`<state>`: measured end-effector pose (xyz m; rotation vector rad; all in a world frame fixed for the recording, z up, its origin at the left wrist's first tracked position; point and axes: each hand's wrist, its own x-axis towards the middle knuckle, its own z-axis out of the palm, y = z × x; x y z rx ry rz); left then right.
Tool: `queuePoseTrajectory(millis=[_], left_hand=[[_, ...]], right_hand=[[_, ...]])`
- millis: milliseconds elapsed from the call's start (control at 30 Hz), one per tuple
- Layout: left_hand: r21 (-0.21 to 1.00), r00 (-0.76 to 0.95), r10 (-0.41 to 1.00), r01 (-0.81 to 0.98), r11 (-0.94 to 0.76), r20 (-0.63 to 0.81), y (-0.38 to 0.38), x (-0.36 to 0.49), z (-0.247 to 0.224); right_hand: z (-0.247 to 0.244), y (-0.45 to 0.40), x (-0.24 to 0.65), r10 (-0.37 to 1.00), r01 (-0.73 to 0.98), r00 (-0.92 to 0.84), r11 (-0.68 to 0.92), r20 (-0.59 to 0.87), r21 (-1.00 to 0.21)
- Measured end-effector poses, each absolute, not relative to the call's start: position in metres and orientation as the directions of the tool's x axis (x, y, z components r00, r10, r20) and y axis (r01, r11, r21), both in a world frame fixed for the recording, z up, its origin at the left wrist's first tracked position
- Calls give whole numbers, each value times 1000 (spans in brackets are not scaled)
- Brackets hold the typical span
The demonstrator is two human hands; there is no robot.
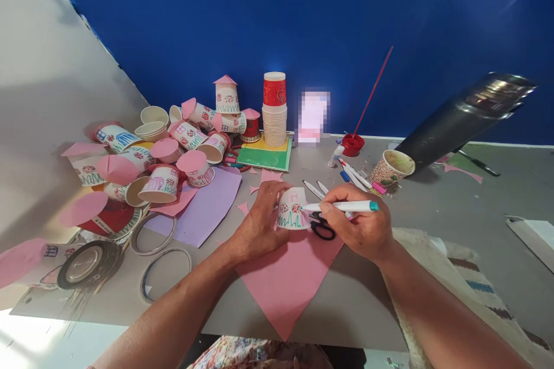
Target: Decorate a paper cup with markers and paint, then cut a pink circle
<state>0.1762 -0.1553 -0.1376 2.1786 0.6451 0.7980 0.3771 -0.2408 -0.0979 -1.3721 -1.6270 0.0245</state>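
Left hand (263, 216): gripping, thumb low and fingers high, one paper cup (291, 202), its narrow end up; drawn on it, a pink window, red flowers and green grass. The cup sits between the two hands.

Right hand (362, 228): closed on one white marker (355, 206) with a teal end, its tip at the cup's wall; exact contact cannot be told.

Beneath both hands: one pink sheet (285, 288), a corner pointing toward the person. Between the hands, beside the cup: scissors (318, 219), black-handled, partly hidden.

Just beyond the right hand: loose markers (354, 174); one glue stick (335, 157); one patterned cup (392, 168); one red pot (352, 145) with a thin red stick (375, 89). Farther right: one dark flask (454, 121), leaning. Beside the right forearm: one striped cloth (467, 285).

Beyond the left hand: one green-and-yellow booklet (264, 157), bearing a tall cup stack (274, 127). Left of the left hand: one purple sheet (212, 202); a heap of decorated cups (160, 183), many with pink paper tops. By the left forearm: two tape rings (143, 283) and one dark tape roll (104, 265).

Support: grey surface (459, 202).
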Motion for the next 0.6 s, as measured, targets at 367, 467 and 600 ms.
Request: queuePoseTrajectory(millis=[367,467,600], left_hand=[[861,633,694,85,-502,342,-151,175,-135],[942,642,716,-28,-336,274,-147,175,-134],[982,662,726,-151,-116,187,-146,176,-130]], right_hand=[[-113,-235,387,719,667,118,453,685,-591],[-114,-231,388,684,685,107,476,722,-552],[-114,-229,388,673,722,71,475,736,-504]])
